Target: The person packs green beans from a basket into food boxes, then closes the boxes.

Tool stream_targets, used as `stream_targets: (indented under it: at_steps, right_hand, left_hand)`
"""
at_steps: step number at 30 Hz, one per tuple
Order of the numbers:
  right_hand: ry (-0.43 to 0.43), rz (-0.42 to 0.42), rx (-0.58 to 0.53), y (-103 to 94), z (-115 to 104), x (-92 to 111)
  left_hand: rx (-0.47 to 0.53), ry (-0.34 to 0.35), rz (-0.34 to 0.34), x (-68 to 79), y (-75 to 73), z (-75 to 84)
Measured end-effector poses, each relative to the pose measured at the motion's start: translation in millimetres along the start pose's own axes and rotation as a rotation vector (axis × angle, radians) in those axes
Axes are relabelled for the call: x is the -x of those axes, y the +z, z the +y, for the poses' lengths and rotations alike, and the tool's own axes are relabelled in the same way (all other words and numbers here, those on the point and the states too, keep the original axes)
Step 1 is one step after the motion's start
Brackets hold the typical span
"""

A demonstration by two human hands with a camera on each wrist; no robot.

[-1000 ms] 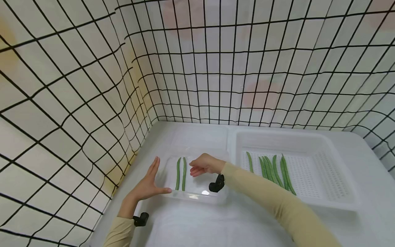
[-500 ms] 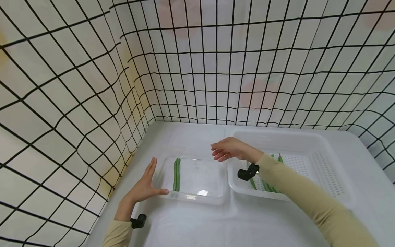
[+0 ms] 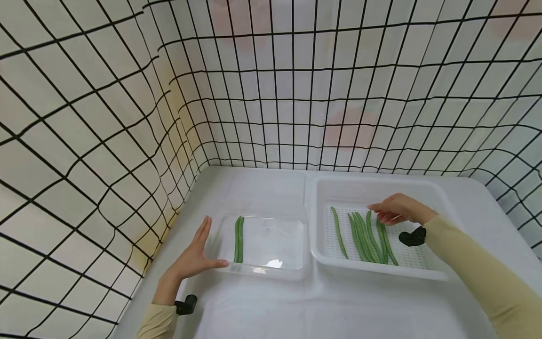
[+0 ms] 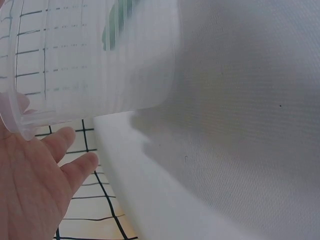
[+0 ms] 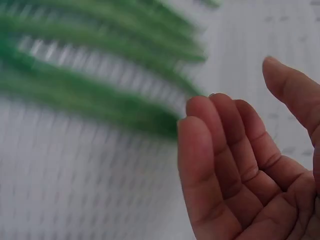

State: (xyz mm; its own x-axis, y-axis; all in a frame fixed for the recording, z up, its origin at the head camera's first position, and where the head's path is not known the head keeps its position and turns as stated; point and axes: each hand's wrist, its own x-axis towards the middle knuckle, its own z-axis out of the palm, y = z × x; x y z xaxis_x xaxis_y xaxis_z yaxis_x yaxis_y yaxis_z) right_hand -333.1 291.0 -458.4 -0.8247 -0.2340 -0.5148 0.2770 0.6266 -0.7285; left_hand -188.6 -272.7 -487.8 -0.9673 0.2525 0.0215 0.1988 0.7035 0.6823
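Note:
My left hand [image 3: 196,254] stands at the left side of a clear plastic container [image 3: 275,270], fingers straight and spread, thumb along its front left corner. In the left wrist view the palm [image 4: 30,185] is right at the container's rim. Two green beans [image 3: 239,240] lie side by side near the container's left wall. Over a white perforated basket [image 3: 423,272], my right hand [image 3: 395,208] hovers with relaxed fingers and holds nothing. Several green beans [image 3: 364,238] lie under and beside it; its fingertips overlap the ends of the beans [image 5: 100,100] in the right wrist view, thumb held apart.
A single green bean [image 3: 338,233] lies apart on the basket's left side. Black wire mesh [image 3: 296,99] backed by pale cloth stands behind and to the left of the white table [image 3: 262,310].
My right hand has moved rightward from inside the clear container to over the basket. The two beans in the container, apart earlier, now lie together. The left hand keeps its place at the container.

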Motion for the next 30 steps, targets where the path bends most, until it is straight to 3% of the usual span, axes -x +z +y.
stream_targets:
  at_steps: [4, 7, 17, 24, 30]
  right_hand:
    - [0.074, 0.001, 0.046, -3.0, 30.8, 0.7]
    - [0.104, -0.019, 0.095, 2.4, 42.2, 2.7]
    - [0.072, -0.027, 0.155, 27.7, 36.5, 7.3]
    - [0.144, -0.038, 0.001, 23.9, 45.5, 4.8]
    - [0.100, -0.041, -0.176, 6.0, 45.5, 10.0]
  left_hand:
    - [0.006, -0.003, -0.002, 1.4, -0.5, 0.0]
    - [0.006, -0.003, -0.002, 1.8, -0.5, 0.1]
    - [0.007, -0.008, 0.001, 2.2, 0.2, 0.2]
    - [0.001, 0.001, 0.000, 0.9, 2.2, 0.3]
    - [0.002, 0.001, 0.005, 1.0, -0.2, 0.8]
